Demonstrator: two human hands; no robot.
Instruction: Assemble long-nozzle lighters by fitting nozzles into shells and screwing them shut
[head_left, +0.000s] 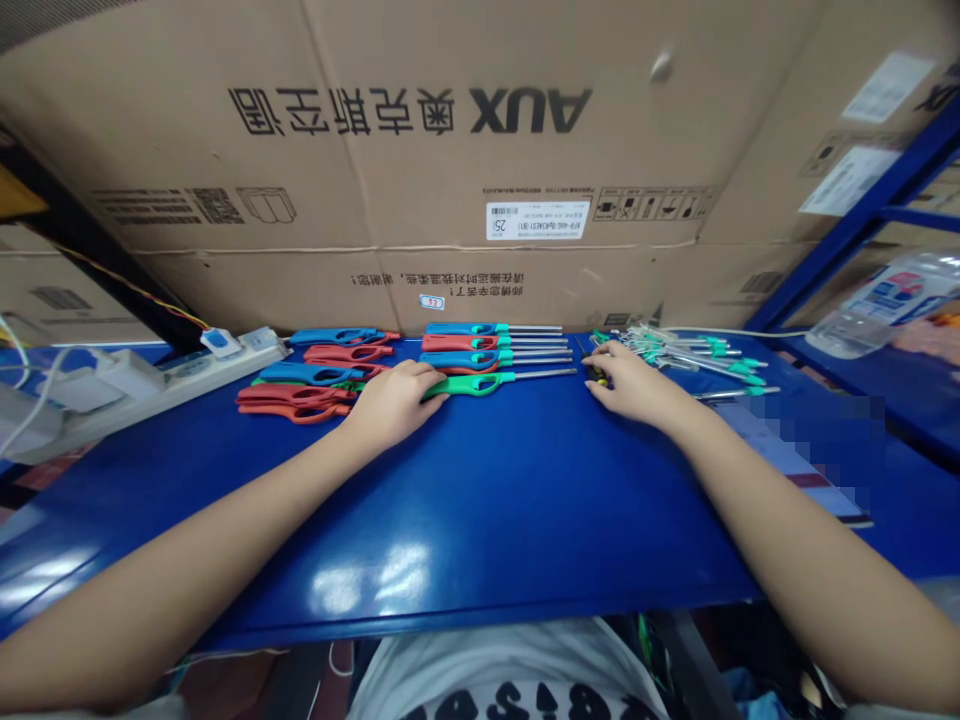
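My left hand is closed over the butt end of a green long-nosed gas lighter, which lies flat with its metal tube pointing right. Beyond it, several assembled blue and red lighters lie in a row, their tubes also pointing right. Left of that hand are several blue and red lighter handles without tubes. My right hand has its fingers curled round a small black-and-yellow screwdriver, mostly hidden by the fingers. Just behind and right of it is a pile of metal tubes with green ends.
A white power strip with plugs runs along the left side of the blue table. A large cardboard sheet stands behind. On the right are a booklet, a blue metal post and a plastic bottle.
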